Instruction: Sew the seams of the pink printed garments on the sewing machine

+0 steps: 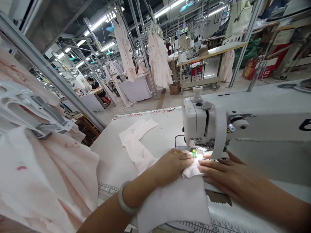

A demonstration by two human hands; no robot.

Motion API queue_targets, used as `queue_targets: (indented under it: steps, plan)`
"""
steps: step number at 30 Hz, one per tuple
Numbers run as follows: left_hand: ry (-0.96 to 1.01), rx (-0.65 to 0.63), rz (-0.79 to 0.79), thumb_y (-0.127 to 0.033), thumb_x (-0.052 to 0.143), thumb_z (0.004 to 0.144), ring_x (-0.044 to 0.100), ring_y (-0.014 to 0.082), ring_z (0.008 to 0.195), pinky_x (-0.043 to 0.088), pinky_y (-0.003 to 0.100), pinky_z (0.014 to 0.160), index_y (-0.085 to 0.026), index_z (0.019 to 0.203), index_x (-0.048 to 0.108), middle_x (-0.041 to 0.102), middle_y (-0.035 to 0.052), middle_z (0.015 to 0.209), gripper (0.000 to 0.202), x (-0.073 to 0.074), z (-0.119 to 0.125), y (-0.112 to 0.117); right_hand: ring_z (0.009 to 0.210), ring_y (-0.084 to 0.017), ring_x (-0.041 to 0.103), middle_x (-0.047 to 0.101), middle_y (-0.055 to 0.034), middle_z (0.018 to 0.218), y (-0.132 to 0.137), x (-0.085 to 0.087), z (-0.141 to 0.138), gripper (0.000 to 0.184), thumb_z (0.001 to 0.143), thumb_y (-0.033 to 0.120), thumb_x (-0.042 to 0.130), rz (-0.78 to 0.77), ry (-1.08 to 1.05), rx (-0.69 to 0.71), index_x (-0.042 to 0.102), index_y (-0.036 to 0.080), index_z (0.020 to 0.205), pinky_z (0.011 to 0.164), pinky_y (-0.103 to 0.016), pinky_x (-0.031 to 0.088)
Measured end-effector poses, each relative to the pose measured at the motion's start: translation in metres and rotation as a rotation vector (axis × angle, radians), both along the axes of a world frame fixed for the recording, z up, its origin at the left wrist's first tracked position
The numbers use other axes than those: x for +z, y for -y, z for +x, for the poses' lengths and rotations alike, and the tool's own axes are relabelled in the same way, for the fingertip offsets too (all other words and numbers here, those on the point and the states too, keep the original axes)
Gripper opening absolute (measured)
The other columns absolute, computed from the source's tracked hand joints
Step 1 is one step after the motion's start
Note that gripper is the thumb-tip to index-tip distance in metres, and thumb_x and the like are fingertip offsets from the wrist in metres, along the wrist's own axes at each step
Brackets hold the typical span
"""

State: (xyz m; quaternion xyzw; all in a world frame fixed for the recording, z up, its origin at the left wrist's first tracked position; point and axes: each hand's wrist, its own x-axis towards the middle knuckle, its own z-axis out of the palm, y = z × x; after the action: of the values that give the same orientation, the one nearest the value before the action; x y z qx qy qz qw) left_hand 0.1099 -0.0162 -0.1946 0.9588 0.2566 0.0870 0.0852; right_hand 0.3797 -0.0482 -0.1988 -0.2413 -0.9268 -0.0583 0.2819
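Observation:
A pale pink piece of fabric (178,200) lies over the front of the sewing table, its upper part gathered under the lit needle area of a white sewing machine (195,119). Fingers pressed together, my left hand (171,166) grips the fabric just left of the presser foot, beside a small green and yellow part (194,153). On the right, my right hand (224,173) lies with fingers stretched out flat on the fabric's edge, partly behind the machine's white guard (220,129). Another pale pink cut piece (138,139) spreads over the table behind my left hand.
Pink garment pieces (48,174) hang from a white clip hanger (36,113) at the left. A ruler strip (107,188) runs along the table's front. Metal poles (55,74) slant past the left side. Farther back are other worktables, hanging garments (157,58) and a seated person (93,84).

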Motion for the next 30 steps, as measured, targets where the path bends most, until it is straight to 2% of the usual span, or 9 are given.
queue_targets:
  steps: [5, 8, 10, 13, 15, 18, 20, 24, 30]
  plan:
    - [-0.036, 0.026, 0.074, -0.009, 0.055, 0.103, 0.066, 0.0268, 0.137, 0.046, 0.045, 0.121, -0.018, 0.132, 0.069, 0.074, 0.0116, 0.143, 0.034, 0.006, -0.003, 0.004, 0.093, -0.018, 0.08, 0.084, 0.0006, 0.115, -0.001, -0.003, 0.002, 0.034, 0.118, 0.028, 0.038, 0.08, -0.029, 0.01, 0.071, 0.03, 0.123, 0.121, -0.041, 0.037]
    - [-0.008, -0.069, 0.141, -0.012, 0.053, 0.107, 0.067, 0.0222, 0.134, 0.047, 0.038, 0.12, -0.018, 0.126, 0.071, 0.077, 0.0079, 0.137, 0.027, 0.006, -0.005, 0.009, 0.096, -0.017, 0.078, 0.083, 0.0, 0.11, 0.0, -0.007, 0.0, 0.037, 0.116, 0.019, 0.037, 0.126, -0.033, 0.001, 0.073, 0.029, 0.121, 0.124, -0.04, 0.032]
    - [-0.006, -0.117, 0.177, -0.013, 0.052, 0.11, 0.07, 0.0191, 0.128, 0.05, 0.033, 0.116, -0.017, 0.122, 0.073, 0.079, 0.007, 0.133, 0.024, 0.004, -0.005, 0.01, 0.096, -0.017, 0.076, 0.082, -0.0005, 0.108, 0.001, -0.009, -0.002, 0.043, 0.116, 0.016, 0.032, 0.165, -0.052, -0.037, 0.073, 0.028, 0.118, 0.13, -0.04, 0.023]
    - [-0.029, -0.096, 0.243, -0.012, 0.054, 0.11, 0.072, 0.018, 0.123, 0.053, 0.032, 0.112, -0.016, 0.122, 0.073, 0.079, 0.0083, 0.129, 0.023, 0.004, -0.003, 0.005, 0.098, -0.019, 0.076, 0.082, -0.0018, 0.105, -0.001, -0.009, -0.003, 0.043, 0.119, 0.024, 0.03, 0.203, -0.053, -0.086, 0.073, 0.026, 0.115, 0.136, -0.04, 0.006]
    - [-0.043, -0.084, 0.279, -0.01, 0.055, 0.109, 0.072, 0.0181, 0.121, 0.053, 0.032, 0.113, -0.015, 0.121, 0.073, 0.078, 0.009, 0.127, 0.022, 0.005, -0.001, 0.001, 0.099, -0.02, 0.077, 0.082, -0.002, 0.104, -0.004, -0.006, -0.002, 0.038, 0.119, 0.03, 0.034, 0.22, -0.024, -0.082, 0.072, 0.025, 0.117, 0.137, -0.039, 0.0]
    - [-0.044, -0.072, 0.314, -0.011, 0.056, 0.109, 0.071, 0.0185, 0.121, 0.054, 0.032, 0.113, -0.015, 0.119, 0.072, 0.077, 0.0094, 0.125, 0.019, 0.006, -0.001, -0.001, 0.092, -0.021, 0.077, 0.083, -0.0003, 0.101, -0.008, -0.003, 0.003, 0.03, 0.117, 0.03, 0.041, 0.223, -0.026, -0.059, 0.069, 0.025, 0.123, 0.137, -0.036, -0.001]
    - [-0.035, -0.061, 0.325, -0.013, 0.056, 0.11, 0.071, 0.0184, 0.119, 0.054, 0.032, 0.112, -0.015, 0.123, 0.072, 0.077, 0.009, 0.124, 0.021, 0.005, -0.002, 0.0, 0.09, -0.022, 0.077, 0.083, 0.0011, 0.103, -0.008, -0.006, 0.005, 0.029, 0.115, 0.031, 0.043, 0.186, -0.052, -0.047, 0.067, 0.026, 0.132, 0.136, -0.035, 0.003]
    - [-0.003, -0.113, 0.289, -0.015, 0.051, 0.113, 0.07, 0.018, 0.122, 0.053, 0.033, 0.113, -0.018, 0.132, 0.072, 0.078, 0.0079, 0.127, 0.028, 0.003, -0.005, 0.002, 0.105, -0.022, 0.077, 0.082, 0.0017, 0.12, -0.007, -0.016, 0.007, 0.037, 0.116, 0.037, 0.047, 0.119, -0.041, -0.04, 0.06, 0.032, 0.15, 0.134, -0.041, 0.013]
    - [0.004, -0.133, 0.238, -0.016, 0.051, 0.114, 0.07, 0.0199, 0.128, 0.054, 0.034, 0.115, -0.013, 0.134, 0.07, 0.078, 0.0111, 0.13, 0.028, 0.002, -0.006, -0.001, 0.107, -0.02, 0.076, 0.082, -0.0005, 0.113, -0.006, -0.017, 0.004, 0.033, 0.117, 0.039, 0.043, 0.167, -0.048, -0.053, 0.072, 0.029, 0.128, 0.137, -0.038, 0.002]
